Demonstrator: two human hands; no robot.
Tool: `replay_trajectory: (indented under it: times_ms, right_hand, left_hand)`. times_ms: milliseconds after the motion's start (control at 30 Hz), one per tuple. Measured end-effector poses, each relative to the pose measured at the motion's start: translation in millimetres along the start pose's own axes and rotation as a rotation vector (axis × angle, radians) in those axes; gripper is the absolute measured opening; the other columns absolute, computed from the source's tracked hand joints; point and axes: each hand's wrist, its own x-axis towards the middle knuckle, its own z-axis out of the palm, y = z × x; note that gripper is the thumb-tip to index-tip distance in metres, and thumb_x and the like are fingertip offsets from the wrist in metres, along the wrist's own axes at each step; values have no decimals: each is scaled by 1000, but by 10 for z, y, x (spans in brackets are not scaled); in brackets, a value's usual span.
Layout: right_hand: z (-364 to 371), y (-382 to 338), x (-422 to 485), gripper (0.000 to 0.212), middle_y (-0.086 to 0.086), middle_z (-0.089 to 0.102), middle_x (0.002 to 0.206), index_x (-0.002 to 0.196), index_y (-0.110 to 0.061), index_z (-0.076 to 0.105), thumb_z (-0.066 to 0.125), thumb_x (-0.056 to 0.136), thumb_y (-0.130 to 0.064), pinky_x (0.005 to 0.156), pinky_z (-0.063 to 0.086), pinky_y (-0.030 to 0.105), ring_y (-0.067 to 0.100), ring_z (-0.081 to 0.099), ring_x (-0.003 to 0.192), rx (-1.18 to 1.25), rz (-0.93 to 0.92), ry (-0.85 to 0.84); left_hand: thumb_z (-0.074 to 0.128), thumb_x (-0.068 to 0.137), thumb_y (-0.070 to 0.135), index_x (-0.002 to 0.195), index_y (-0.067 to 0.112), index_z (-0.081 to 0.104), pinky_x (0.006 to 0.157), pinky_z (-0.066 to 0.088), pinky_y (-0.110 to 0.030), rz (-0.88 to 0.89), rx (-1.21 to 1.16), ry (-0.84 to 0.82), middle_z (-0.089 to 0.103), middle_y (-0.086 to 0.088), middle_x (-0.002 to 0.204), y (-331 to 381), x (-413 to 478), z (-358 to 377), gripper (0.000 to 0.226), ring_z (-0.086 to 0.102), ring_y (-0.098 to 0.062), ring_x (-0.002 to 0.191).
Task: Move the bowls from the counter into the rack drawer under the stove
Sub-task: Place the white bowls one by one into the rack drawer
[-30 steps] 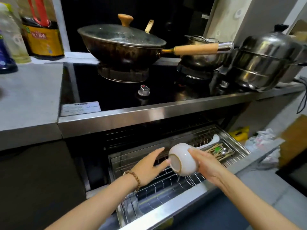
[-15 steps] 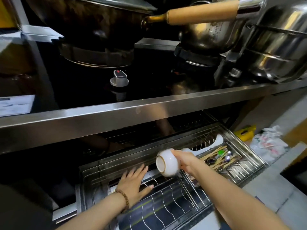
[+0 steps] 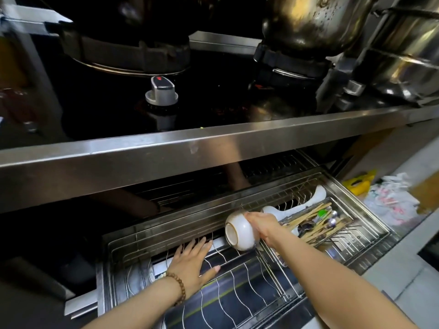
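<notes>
Bowl (image 3: 240, 231) tipped sideways in right hand (image 3: 262, 224) over rack drawer (image 3: 237, 288).

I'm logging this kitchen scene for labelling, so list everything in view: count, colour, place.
bowl: one, white, tipped on its side over the rack, held
rack drawer: one, steel wire, pulled open under the stove
utensil tray: one, steel, right side of the drawer, holding chopsticks and spoons
ladle: one, white, behind the tray
stove knob: one, silver and black, stove top
pots: at least two, steel, upper right
yellow bag: one, floor at right
left hand: open, flat on the rack wires
right hand: gripping the bowl
</notes>
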Motion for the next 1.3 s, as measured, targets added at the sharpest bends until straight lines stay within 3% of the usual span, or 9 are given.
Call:
replay_trajectory:
  times_ms: [133,267,400,500,667,767,933,1100,1300]
  right_hand:
    - [-35,32,14,31,16,62,117,110,-8,67,67,86,-27,98,47,46,35,56,112,20,-8,36]
    - [-56,19,28,19,11,61,104,94,-9,67,68,84,-25,95,46,38,25,55,99,0,-52,23]
    - [-118,-9,-25,41,10,57,115,118,-5,60,69,84,-24,96,45,35,27,53,114,-99,-81,-15]
    - [-167,-60,-132,46,13,56,125,124,-3,55,69,84,-21,93,42,30,27,52,118,-185,-149,-32]
    - [-209,-187,-516,54,15,45,143,137,-4,42,59,91,-28,109,35,35,26,43,131,-451,-290,-146]
    - [-246,-204,-892,58,7,40,147,141,-14,39,57,91,-36,101,37,28,22,42,131,-530,-371,-181]
    - [-335,-269,-1663,54,-4,19,156,139,-27,40,59,89,-37,110,19,24,11,20,142,-495,-680,-88]
    - [-316,-631,-2534,53,-27,12,150,130,-51,34,61,85,-43,105,22,13,-8,15,134,-397,-938,-48]
    - [34,-1440,-3447,68,-33,11,152,135,-55,32,55,71,-66,110,19,20,-18,14,135,-371,-1187,-109]
  left_hand:
    - [23,91,63,148,31,-3,117,-4,-39,-9,-30,27,-5,6,159,-3,-4,-13,70,-3,-17,146]
    - [25,91,61,148,31,-1,118,0,-39,-8,-51,54,-1,5,159,7,-11,-79,69,2,-18,145]
    - [27,91,61,148,30,1,118,4,-37,4,-82,89,7,4,158,51,-42,-167,70,7,-18,145]
    - [30,91,60,148,29,3,118,8,-36,43,-62,142,10,6,158,93,-109,-243,70,11,-14,144]
    - [30,91,60,148,29,3,116,5,-32,99,-8,227,7,8,158,190,-359,-490,70,9,-12,144]
    - [32,91,59,148,30,9,114,11,-28,160,6,320,16,9,156,260,-625,-758,68,15,-8,141]
    - [33,91,59,145,32,21,107,19,-18,319,6,553,32,15,148,358,-1295,-1357,62,26,-2,134]
    - [30,89,62,144,33,24,105,16,-11,461,56,717,35,16,146,444,-2136,-2005,62,29,1,132]
    - [34,89,60,142,26,33,107,25,-21,452,209,913,42,10,143,261,-3084,-2876,63,39,-7,130]
